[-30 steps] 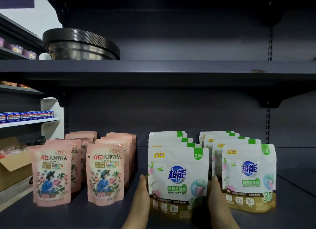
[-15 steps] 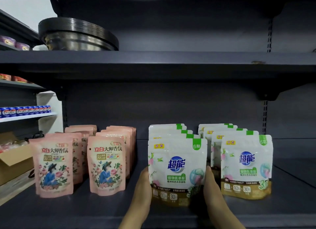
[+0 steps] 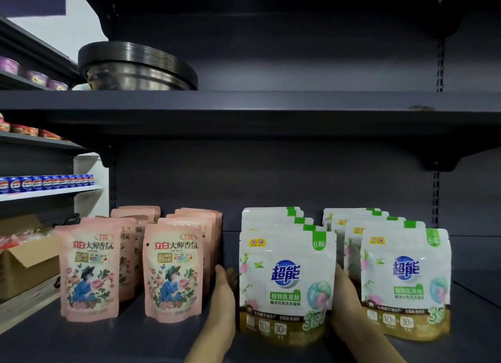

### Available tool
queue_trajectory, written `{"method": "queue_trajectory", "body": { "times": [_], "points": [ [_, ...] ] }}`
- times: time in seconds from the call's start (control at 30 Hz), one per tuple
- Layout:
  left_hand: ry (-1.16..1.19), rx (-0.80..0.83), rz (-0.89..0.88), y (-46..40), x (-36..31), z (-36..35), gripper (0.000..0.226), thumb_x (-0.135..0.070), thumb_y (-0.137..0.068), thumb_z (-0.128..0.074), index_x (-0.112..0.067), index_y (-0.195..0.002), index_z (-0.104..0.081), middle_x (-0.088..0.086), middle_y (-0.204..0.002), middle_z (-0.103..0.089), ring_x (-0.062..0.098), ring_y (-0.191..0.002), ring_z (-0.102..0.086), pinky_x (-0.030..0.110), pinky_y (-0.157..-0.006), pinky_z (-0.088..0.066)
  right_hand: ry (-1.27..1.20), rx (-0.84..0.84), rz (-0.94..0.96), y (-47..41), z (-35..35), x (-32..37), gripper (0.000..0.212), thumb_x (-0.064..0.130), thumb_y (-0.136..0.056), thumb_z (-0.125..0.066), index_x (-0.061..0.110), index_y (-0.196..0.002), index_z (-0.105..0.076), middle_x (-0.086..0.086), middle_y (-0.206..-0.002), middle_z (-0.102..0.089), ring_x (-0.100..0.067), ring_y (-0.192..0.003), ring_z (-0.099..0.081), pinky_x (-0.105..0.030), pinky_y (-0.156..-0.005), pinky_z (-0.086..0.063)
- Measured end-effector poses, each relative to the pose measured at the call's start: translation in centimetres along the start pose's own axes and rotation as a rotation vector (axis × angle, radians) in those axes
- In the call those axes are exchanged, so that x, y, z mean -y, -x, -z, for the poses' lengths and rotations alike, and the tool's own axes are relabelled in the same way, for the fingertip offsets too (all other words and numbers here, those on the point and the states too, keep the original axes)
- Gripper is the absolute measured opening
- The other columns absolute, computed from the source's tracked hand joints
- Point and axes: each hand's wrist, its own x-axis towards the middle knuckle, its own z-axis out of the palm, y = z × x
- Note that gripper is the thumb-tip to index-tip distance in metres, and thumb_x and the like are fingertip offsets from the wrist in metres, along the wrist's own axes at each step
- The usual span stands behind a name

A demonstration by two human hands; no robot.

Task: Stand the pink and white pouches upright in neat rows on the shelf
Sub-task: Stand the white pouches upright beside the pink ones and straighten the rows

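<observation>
Two rows of pink pouches stand upright on the dark shelf (image 3: 162,335), led by a left front pink pouch (image 3: 89,270) and a right front pink pouch (image 3: 173,270). Right of them stand two rows of white pouches. My left hand (image 3: 223,295) presses flat against the left side of the front white pouch (image 3: 286,281), and my right hand (image 3: 345,300) against its right side, so the pouch is clamped between them. The other white row, fronted by a white pouch (image 3: 406,284), stands at the right.
A stack of metal basins (image 3: 135,69) sits on the upper shelf. At the left are a cardboard box (image 3: 24,257) and neighbouring shelves with blue cans (image 3: 46,183) and small purple tubs (image 3: 35,75). Bare shelf lies right of the white rows.
Both hands stay on the sides of the front white pouch, which remains upright. The view has shifted slightly; the pouch's place in its row looks much the same.
</observation>
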Motion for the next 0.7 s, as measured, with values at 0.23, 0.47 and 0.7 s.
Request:
{"method": "queue_trajectory", "body": {
  "times": [0.23, 0.47, 0.7],
  "points": [
    [0.007, 0.087, 0.060, -2.4, -0.3, -0.2, 0.066, -0.055, -0.096, -0.013, -0.012, -0.090, -0.063, 0.009, -0.061, -0.072, 0.031, -0.083, -0.061, 0.036, -0.077, -0.048, 0.127, 0.042, -0.092, -0.7, 0.6, 0.5, 0.040, 0.026, -0.100, -0.033, 0.005, -0.084, -0.063, -0.011, -0.056, -0.071, -0.023, -0.045, -0.068, -0.027, -0.046, -0.054],
    [-0.019, 0.175, 0.082, -3.2, -0.3, 0.1, 0.065, -0.055, -0.095, -0.012, -0.017, -0.088, -0.064, 0.006, -0.063, -0.074, 0.028, -0.083, -0.062, 0.036, -0.071, -0.047, 0.159, 0.095, -0.080, -1.3, 0.3, 0.7, 0.038, 0.016, -0.100, -0.034, 0.000, -0.075, -0.057, -0.011, -0.046, -0.066, -0.019, -0.037, -0.064, -0.018, -0.033, -0.047],
    [-0.046, 0.212, 0.060, -3.6, -0.2, 0.0, 0.068, -0.057, -0.094, -0.012, -0.017, -0.089, -0.066, 0.007, -0.072, -0.075, 0.022, -0.064, -0.073, 0.037, -0.071, -0.049, 0.094, 0.088, -0.069, -2.5, 0.2, 0.4, 0.038, 0.019, -0.101, -0.034, 0.002, -0.076, -0.057, -0.011, -0.048, -0.067, -0.020, -0.038, -0.064, -0.021, -0.035, -0.049]
  ]
}}
